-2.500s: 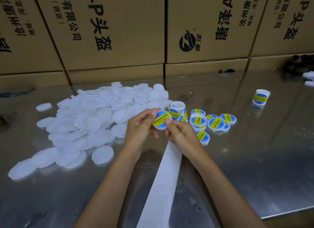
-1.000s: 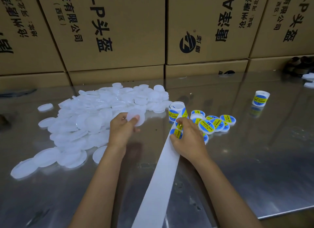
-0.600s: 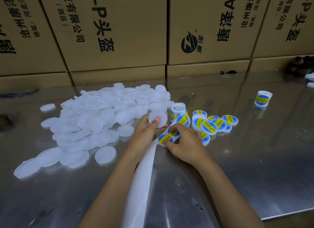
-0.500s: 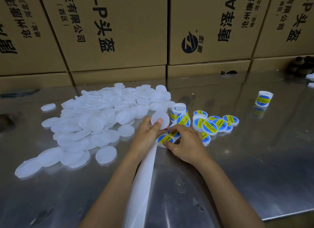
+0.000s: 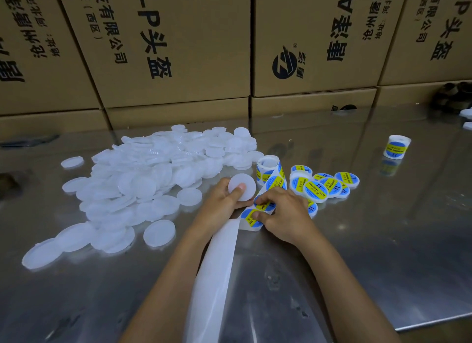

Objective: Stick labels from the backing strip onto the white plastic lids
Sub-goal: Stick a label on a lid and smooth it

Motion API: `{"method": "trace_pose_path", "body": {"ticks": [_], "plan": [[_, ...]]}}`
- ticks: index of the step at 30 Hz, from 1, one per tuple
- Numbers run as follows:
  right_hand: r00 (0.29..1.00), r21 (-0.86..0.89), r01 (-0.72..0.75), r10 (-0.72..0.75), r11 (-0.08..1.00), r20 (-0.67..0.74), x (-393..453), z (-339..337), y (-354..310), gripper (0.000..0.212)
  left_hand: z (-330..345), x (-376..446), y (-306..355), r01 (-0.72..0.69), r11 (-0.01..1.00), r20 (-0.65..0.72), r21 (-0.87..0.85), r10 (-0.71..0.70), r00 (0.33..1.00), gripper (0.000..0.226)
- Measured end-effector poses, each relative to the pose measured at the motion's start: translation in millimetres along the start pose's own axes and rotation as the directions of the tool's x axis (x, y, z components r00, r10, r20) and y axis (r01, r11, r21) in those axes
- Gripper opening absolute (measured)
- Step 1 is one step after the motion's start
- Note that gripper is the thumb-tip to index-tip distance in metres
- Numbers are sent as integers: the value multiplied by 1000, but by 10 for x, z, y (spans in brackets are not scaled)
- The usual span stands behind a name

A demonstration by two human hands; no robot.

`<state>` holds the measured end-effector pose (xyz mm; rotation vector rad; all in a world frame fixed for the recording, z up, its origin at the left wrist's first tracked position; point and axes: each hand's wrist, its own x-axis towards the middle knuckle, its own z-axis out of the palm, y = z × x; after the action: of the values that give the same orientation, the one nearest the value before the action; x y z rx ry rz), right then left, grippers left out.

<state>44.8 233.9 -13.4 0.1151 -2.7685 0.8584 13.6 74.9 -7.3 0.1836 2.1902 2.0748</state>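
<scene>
head view: stacked cardboard boxes (image 5: 178,49) with black print wall off the back of a steel table (image 5: 383,240). on its left half, a big loose heap of blank white lids (image 5: 143,179). a spent white backing strip (image 5: 217,273) runs from the hands toward the near edge. right of centre, a small cluster of labelled lids (image 5: 323,187), blue and yellow. a label roll (image 5: 268,167) stands just behind the hands; a second roll (image 5: 397,146) sits well apart at far right.

grips. our left hand (image 5: 224,204) holds one blank lid (image 5: 242,187), thumb pressed on its top face, fingers curled under. our right hand (image 5: 283,215) pinches at the next label (image 5: 251,217) where the strip bends, thumb and forefinger tips on the label's face and edge. we cannot tell whether the label edge is lifted yet.

relative position: the held lid is just beside and slightly above the label being picked, nearly touching the strip; the label lies between the two hands, at the right fingertips.

risks, as we judge them:
- label could fold on itself or stick to a fingertip as it comes off, since the fingers sit on the face near the adhesive edge.
- the neighbouring label (image 5: 263,205) lies under the same fingers and may lift too.
- the left thumb covers part of the lid face; if it does not shift, the label may land off-centre or over the nail.
- the loose strip could drag and nudge labelled lids beside the right wrist.
</scene>
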Motion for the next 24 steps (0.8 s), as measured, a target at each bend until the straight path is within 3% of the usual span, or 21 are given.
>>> {"method": "trace_pose_path", "body": {"ticks": [10, 16, 19, 21, 24], "plan": [[998, 5, 13, -12, 1000, -67, -12, 43, -3, 13, -14, -9, 57, 77, 997, -12, -13, -77, 997, 7], [972, 31, 151, -143, 988, -185, -18, 17, -73, 12, -32, -34, 71, 127, 992, -63, 6, -127, 990, 28], [979, 280, 152, -107, 948, -172, -38, -25, -150, 10, -36, -45, 68, 146, 989, -74, 9, -145, 987, 18], [994, 532, 66, -8, 844, -112, -38, -77, -194, 16, -40, -52, 68, 136, 991, -72, 19, -134, 988, 18], [989, 758, -51, 137, 650, -51, -18, -140, -203, 21, -44, -68, 78, 125, 989, -74, 81, -119, 990, 22]]}}
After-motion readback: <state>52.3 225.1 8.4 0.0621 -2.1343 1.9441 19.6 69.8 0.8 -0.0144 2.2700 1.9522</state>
